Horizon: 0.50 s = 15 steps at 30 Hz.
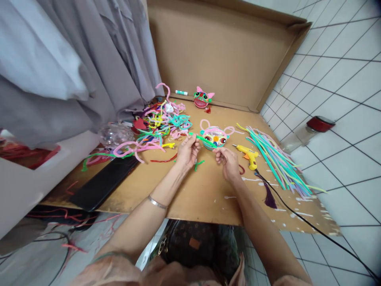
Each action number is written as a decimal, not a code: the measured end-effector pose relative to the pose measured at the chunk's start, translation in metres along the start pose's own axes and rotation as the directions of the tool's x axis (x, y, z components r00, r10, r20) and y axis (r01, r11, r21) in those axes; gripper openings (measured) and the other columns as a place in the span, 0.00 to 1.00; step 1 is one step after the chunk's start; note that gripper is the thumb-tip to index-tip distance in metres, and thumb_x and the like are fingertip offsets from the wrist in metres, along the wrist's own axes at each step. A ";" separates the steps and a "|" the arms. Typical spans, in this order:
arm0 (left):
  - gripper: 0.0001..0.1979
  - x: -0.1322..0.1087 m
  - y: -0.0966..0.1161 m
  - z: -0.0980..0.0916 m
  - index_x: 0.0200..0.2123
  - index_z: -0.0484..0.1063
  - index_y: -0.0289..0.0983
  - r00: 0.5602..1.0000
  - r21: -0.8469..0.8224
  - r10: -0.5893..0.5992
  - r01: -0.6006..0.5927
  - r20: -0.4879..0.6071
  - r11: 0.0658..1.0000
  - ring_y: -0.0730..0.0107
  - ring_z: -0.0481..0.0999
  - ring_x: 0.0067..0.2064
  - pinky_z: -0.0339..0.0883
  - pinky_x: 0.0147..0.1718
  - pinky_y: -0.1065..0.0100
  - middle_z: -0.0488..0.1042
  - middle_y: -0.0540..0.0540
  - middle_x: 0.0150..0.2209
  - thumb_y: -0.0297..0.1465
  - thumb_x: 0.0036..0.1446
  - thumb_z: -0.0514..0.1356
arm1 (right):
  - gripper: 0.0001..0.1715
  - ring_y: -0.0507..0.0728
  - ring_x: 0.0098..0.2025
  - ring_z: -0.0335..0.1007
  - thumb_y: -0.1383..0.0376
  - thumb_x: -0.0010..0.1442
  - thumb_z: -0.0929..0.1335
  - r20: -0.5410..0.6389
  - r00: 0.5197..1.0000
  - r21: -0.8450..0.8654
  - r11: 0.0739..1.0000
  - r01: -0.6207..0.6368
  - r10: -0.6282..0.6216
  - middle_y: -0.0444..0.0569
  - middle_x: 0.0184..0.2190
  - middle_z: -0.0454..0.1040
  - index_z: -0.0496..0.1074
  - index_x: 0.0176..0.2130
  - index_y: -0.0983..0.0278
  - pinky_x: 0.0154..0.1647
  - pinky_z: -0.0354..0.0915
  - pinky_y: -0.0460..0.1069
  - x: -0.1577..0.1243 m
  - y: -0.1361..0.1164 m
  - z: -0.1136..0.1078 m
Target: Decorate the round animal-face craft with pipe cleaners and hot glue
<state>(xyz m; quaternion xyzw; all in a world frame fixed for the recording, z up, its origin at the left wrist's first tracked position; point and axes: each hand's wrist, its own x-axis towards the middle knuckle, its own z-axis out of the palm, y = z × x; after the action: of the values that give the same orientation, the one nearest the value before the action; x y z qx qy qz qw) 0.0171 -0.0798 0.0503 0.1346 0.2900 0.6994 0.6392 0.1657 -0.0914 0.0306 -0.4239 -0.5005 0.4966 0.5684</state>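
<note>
A green pipe cleaner (206,140) is stretched between my two hands above the table. My left hand (188,151) pinches its left end, and my right hand (226,160) pinches the other end, lower and to the right. Just behind it sits a round animal head (213,134) made of pipe cleaners, with pink loop ears, dark eyes and an orange nose. The green strip partly covers this head. Below my left hand lies a short green piece (199,164), and a red pipe cleaner (163,160) is to its left.
A tangled pile of pipe cleaners (166,121) is at the back left; straight ones (276,159) lie right. Nearby are a yellow glue gun (248,155) with a black cord, a purple tassel (270,196), a black case (104,184) and a finished pink-eared head (202,97) against the cardboard (220,51).
</note>
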 end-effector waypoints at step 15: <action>0.10 -0.003 -0.007 0.000 0.25 0.69 0.33 0.998 0.062 0.004 -0.007 0.055 0.998 0.85 0.65 0.20 0.61 0.22 0.81 0.69 0.54 0.20 0.26 0.50 0.69 | 0.07 0.48 0.21 0.52 0.63 0.45 0.67 -0.068 0.982 -0.123 0.978 0.168 -0.178 0.39 0.16 0.62 0.70 0.19 0.63 0.24 0.49 0.46 -0.001 0.008 0.000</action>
<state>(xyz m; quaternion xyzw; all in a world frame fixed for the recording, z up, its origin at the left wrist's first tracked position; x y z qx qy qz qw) 0.0230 -0.0827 0.0473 0.1744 0.2936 0.6880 0.6404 0.1648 -0.0912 0.0229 -0.4305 -0.5408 0.3981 0.6031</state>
